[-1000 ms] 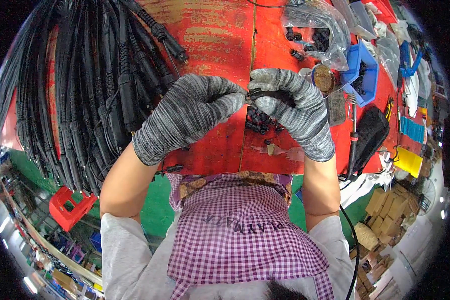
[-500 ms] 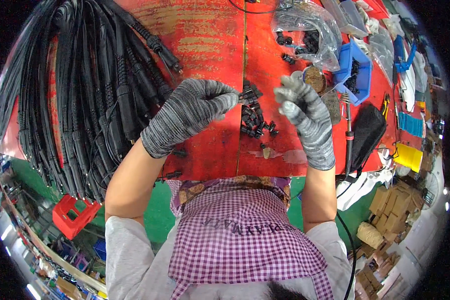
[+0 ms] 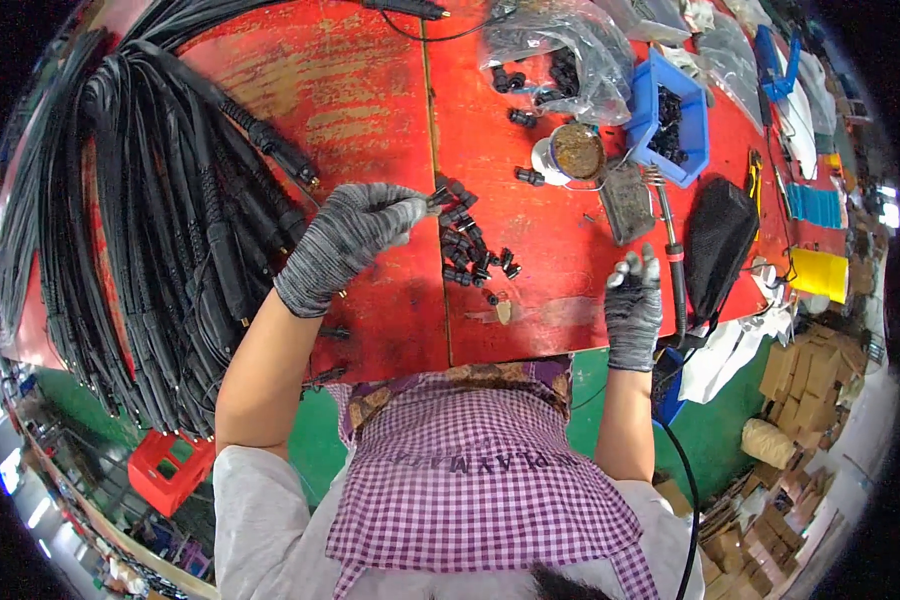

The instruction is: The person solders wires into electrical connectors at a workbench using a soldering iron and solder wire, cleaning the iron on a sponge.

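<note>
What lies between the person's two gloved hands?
In the head view, small black parts and a small tan piece lie on the red tabletop.

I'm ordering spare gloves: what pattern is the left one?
Left glove: grey and black stripes, clearest in the head view.

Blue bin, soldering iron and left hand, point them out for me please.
Blue bin (image 3: 697, 132), head view: its right side wall.
Soldering iron (image 3: 675, 254), head view: its red band.
Left hand (image 3: 342, 240), head view: its gloved back.

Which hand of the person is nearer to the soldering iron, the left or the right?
Right. The right hand is just left of the soldering iron, close to its handle; the left hand is much farther left, beside the small black parts.
</note>
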Available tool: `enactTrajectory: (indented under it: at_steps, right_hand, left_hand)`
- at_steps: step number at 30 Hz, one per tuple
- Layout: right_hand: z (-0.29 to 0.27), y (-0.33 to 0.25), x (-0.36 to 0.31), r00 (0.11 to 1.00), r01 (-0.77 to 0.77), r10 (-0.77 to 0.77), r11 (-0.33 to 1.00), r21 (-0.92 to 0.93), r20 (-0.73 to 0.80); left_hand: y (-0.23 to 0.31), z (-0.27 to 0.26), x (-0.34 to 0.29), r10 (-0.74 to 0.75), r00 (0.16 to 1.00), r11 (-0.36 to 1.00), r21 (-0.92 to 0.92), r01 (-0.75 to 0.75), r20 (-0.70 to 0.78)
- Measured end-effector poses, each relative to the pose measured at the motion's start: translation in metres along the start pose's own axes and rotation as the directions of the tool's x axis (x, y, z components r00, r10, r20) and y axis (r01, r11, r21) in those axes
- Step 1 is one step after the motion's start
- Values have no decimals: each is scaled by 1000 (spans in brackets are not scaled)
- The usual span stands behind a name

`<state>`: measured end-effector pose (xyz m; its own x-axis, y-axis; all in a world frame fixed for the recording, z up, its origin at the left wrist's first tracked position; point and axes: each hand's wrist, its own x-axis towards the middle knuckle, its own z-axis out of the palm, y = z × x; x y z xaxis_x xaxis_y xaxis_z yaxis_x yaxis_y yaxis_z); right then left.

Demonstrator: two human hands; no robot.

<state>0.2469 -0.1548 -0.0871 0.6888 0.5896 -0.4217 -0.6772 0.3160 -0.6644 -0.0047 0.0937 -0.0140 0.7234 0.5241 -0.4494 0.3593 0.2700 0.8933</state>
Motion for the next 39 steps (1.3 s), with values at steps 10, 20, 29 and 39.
enactTrajectory:
  at_steps: [10,20,29,39]
  right_hand:
    - [-3,-33,19,996,16,16,940,342,-92]
    - [-11,-36,21,937,215,-109,930,299,-332]
    - [-41,-66,-25,881,404,-356,909,105,-312]
    - [47,-53,12,780,575,-626,714,-400,4]
  left_hand:
    - [5,7,0,30,998,999,20,-29,-49]
    - [8,7,-7,-37,997,994,-102,30,-69]
    - [10,6,-6,-70,995,997,-41,67,-70]
    - [11,7,-10,-79,991,995,-70,72,-107]
